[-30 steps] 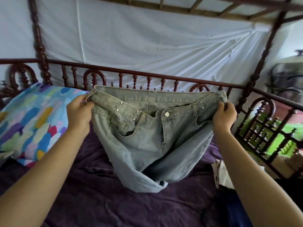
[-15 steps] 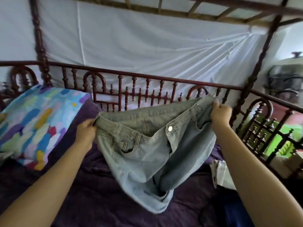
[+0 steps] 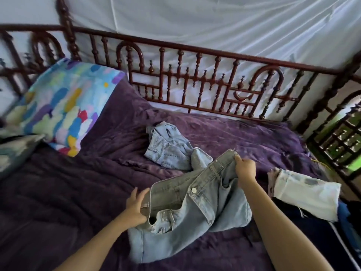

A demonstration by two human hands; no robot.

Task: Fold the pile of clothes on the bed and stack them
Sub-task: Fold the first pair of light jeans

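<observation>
The grey-blue jeans [image 3: 197,216] lie on the purple blanket [image 3: 88,192] near the front of the bed, waistband open and the button facing up, legs bunched beneath. 2 hands hold the waistband. The left hand [image 3: 135,207] pinches its near end between thumb and fingers, and the right hand [image 3: 245,169] is curled tight around the far end.

Just behind the jeans and touching their far end, a lighter denim garment [image 3: 168,149] sits crumpled. To the right lies a pale folded cloth [image 3: 306,192] over dark clothing with a white stripe [image 3: 322,237], partly hidden by the right forearm. A multicoloured pillow [image 3: 58,108] leans at the left, against the carved wooden rail [image 3: 195,83].
</observation>
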